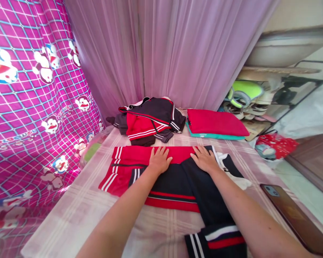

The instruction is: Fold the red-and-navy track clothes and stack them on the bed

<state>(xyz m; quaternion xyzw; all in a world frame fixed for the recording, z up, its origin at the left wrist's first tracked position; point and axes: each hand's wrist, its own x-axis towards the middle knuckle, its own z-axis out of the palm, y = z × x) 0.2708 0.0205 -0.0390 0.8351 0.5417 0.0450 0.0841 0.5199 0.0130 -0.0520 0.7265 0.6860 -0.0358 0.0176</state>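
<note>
A red and black jacket (169,179) with white stripes lies on the table, its far side folded over in a straight red strip. My left hand (160,160) rests flat on that strip, fingers spread. To the right, my right hand (204,158) presses flat where the red cloth meets the black sleeve, its fingers apart too. The sleeve runs toward me and ends in a striped cuff area partly covered by my right forearm. White lining and the collar show beyond my right wrist.
A crumpled pile of red and black clothes (150,120) sits at the back of the checked tablecloth (83,204). Beside it are folded red and teal garments (218,123). A phone (293,215) lies at the right edge. Curtains (177,53) hang behind; a shoe rack stands right.
</note>
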